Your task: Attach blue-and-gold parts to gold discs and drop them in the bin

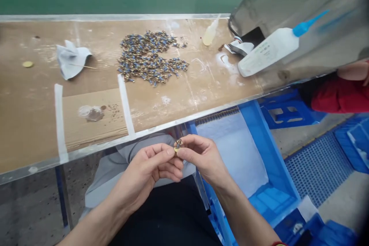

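Note:
Over my lap, just off the table's near edge, both hands meet at the fingertips. My left hand pinches the edge of a small round yellow disc between thumb and forefinger, its other fingers curled. From the other side, my right hand closes thumb and fingers on a tiny brass-coloured and blue metal part, which touches the disc. Fingertips hide much of both pieces. A large pile of similar brass-and-blue parts lies on the table beyond my hands. Another yellow disc lies flat at far left.
The brown-covered table bears crumpled paper with a thin stick, a small squeeze bottle and a large white bottle with blue nozzle. A blue crate stands below right. A person's red sleeve shows at far right.

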Available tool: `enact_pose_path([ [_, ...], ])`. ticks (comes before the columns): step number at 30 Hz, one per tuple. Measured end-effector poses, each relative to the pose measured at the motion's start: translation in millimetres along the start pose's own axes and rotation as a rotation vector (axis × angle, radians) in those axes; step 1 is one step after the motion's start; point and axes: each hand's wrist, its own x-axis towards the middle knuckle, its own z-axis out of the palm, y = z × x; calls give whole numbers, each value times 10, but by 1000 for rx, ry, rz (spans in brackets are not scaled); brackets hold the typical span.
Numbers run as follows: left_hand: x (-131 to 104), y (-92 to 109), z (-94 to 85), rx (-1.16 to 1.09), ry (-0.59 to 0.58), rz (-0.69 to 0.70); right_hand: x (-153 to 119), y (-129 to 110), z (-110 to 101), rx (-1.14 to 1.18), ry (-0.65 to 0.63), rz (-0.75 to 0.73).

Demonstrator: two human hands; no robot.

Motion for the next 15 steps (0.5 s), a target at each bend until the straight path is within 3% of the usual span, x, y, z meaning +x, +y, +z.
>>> enact_pose_path([
  [3,-4,-70,-23,168,25,13,-19,91,-420,-114,213,-65],
  [5,-27,-111,-84,234,77,18,46,217,-809,-256,406,-91],
  [7,-51,-134,-149,273,160,24,179,405,-1187,-358,521,-62],
  [10,-73,-154,-224,323,257,28,464,763,-1554,-429,496,71],
  [15,-36,-219,-395,402,305,17,870,1272,-1630,-501,351,277],
])
